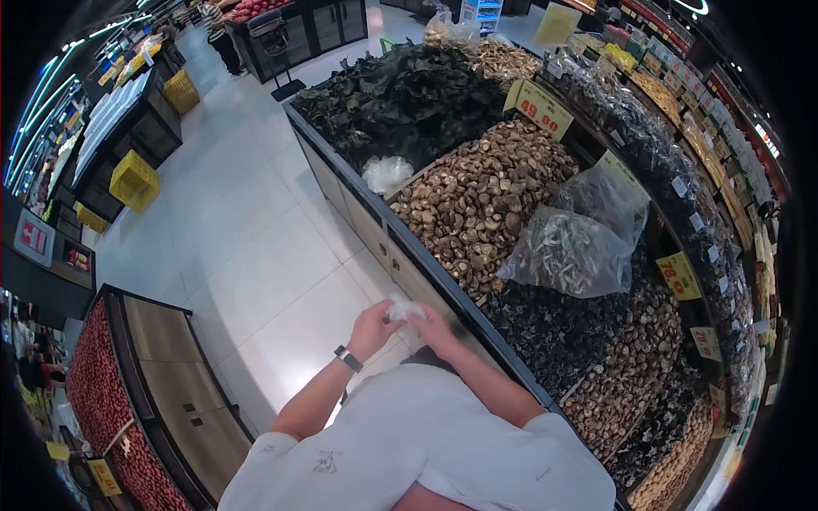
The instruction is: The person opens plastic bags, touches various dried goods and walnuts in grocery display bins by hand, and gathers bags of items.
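Both hands meet in front of my body, above the aisle floor and just left of the bin's edge. Between them is a small crumpled clear plastic bag [404, 308]. My left hand [373, 329], with a watch on its wrist, is closed on one side of it. From the other side my right hand [436, 332] pinches the same plastic. Close by on the right lie dried shiitake mushrooms [486, 200] in a wooden bin. A filled clear plastic bag [571, 251] rests on them, and dark dried fungus [545, 332] lies nearer to me.
The bin's dark edge [375, 209] runs diagonally beside me. Dark dried seaweed [409, 102] is heaped at its far end, near a price sign [538, 109]. At lower left stands a bin of red dates [111, 400]. Yellow crates [135, 181] and a person [220, 38] are farther off.
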Action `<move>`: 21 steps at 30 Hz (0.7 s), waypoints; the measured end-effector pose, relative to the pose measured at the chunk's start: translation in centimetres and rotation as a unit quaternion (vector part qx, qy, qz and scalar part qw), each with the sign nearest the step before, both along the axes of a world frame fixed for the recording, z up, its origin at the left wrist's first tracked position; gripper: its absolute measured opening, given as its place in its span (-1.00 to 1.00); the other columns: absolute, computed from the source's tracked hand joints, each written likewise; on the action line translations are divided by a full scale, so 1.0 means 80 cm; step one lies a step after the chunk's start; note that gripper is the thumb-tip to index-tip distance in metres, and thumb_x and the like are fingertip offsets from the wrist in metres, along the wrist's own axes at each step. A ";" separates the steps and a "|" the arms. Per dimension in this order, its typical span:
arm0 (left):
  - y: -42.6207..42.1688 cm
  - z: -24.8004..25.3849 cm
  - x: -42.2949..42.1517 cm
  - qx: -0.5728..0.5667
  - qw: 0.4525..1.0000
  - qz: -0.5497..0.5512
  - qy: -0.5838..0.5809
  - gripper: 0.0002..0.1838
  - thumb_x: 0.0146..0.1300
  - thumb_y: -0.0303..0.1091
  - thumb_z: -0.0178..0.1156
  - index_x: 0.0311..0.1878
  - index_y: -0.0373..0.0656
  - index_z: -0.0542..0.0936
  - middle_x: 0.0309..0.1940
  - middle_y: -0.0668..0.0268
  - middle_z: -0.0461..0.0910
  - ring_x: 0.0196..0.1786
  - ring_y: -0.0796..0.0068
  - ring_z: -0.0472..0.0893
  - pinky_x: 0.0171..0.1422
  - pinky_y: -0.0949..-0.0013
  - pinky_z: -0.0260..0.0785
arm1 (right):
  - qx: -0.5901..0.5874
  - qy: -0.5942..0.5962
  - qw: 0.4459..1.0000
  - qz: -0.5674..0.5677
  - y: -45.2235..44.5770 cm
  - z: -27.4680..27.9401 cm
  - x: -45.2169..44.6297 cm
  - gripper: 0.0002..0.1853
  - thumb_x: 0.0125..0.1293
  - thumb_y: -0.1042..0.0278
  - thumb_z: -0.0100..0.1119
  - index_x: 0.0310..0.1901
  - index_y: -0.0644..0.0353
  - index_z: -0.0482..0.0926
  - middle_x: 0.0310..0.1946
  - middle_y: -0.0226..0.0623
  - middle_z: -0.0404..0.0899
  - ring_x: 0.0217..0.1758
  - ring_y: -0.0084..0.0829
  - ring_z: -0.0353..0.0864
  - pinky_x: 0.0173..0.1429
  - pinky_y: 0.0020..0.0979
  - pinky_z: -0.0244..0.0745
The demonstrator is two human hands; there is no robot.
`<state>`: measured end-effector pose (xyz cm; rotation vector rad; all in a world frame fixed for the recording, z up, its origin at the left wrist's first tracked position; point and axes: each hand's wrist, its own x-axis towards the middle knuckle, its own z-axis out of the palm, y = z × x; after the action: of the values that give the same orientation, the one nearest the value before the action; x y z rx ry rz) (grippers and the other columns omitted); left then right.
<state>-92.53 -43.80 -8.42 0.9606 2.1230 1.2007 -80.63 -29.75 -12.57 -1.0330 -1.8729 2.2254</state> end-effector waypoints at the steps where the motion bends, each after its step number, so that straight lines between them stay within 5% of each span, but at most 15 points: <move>1: 0.013 -0.005 -0.013 -0.019 0.999 0.025 0.014 -0.61 0.18 -0.34 0.40 0.05 -0.30 0.63 -0.29 0.11 0.71 -0.26 0.31 0.70 -0.13 0.34 0.52 | -0.017 0.028 0.999 0.018 0.014 -0.005 -0.004 -0.63 0.40 0.20 0.20 0.13 0.22 0.53 -0.20 -0.42 0.59 -0.16 -0.59 0.55 -0.14 -0.51 0.44; 4: 0.046 -0.024 -0.076 -0.017 0.996 0.070 0.050 -0.55 0.15 -0.18 0.43 0.02 -0.26 0.65 -0.31 0.02 0.71 -0.24 0.07 0.72 -0.12 0.21 0.53 | 0.009 0.060 0.998 0.017 0.039 -0.011 -0.017 -0.58 0.42 0.15 0.19 0.19 0.20 0.51 -0.17 -0.37 0.59 -0.12 -0.54 0.55 -0.03 -0.47 0.45; 6: 0.069 -0.034 -0.131 0.023 0.989 0.125 0.078 -0.66 0.15 -0.30 0.42 -0.07 -0.31 0.68 -0.35 0.07 0.71 -0.33 0.27 0.70 -0.17 0.31 0.51 | 0.054 0.064 0.996 -0.005 0.064 -0.006 -0.028 -0.56 0.41 0.11 0.22 0.19 0.21 0.53 -0.10 -0.28 0.63 -0.07 -0.44 0.59 0.11 -0.37 0.49; 8: 0.091 -0.040 -0.197 0.005 0.983 0.139 0.118 -0.65 0.18 -0.22 0.39 -0.14 -0.34 0.68 -0.38 0.01 0.69 -0.34 0.25 0.69 -0.22 0.28 0.48 | 0.160 0.015 0.986 0.037 0.085 0.010 -0.020 -0.57 0.42 0.11 0.20 0.18 0.20 0.55 -0.11 -0.26 0.64 -0.05 -0.39 0.60 0.15 -0.33 0.49; 10: 0.119 -0.034 -0.256 0.044 0.960 0.182 0.208 -0.61 0.18 -0.12 0.37 -0.26 -0.36 0.68 -0.44 -0.02 0.67 -0.39 0.23 0.66 -0.27 0.21 0.44 | 0.162 -0.002 0.986 0.027 0.103 -0.011 -0.009 -0.59 0.42 0.11 0.20 0.15 0.19 0.58 -0.13 -0.28 0.66 -0.04 -0.43 0.61 0.15 -0.35 0.49; 15: 0.204 -0.053 -0.406 0.013 0.954 0.251 0.161 -0.59 0.15 -0.09 0.36 -0.41 -0.36 0.66 -0.54 -0.03 0.62 -0.44 0.15 0.63 -0.29 0.10 0.40 | 0.099 -0.103 0.988 -0.063 0.120 -0.037 0.020 -0.61 0.42 0.08 0.20 0.09 0.20 0.61 -0.14 -0.31 0.68 -0.13 -0.51 0.64 -0.03 -0.42 0.55; 21: 0.284 -0.140 -0.502 -0.094 0.963 0.189 0.170 -0.61 0.09 -0.15 0.37 -0.41 -0.40 0.65 -0.43 -0.14 0.66 -0.30 -0.11 0.68 -0.17 0.06 0.48 | 0.111 -0.159 0.960 -0.200 0.096 -0.091 0.015 -0.64 0.42 0.10 0.20 0.01 0.24 0.64 -0.24 -0.30 0.70 -0.16 -0.50 0.64 -0.04 -0.42 0.53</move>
<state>-132.66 -21.05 -19.65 0.7379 2.7335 1.0294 -79.41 -22.04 -19.83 -1.6289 -1.7612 1.6630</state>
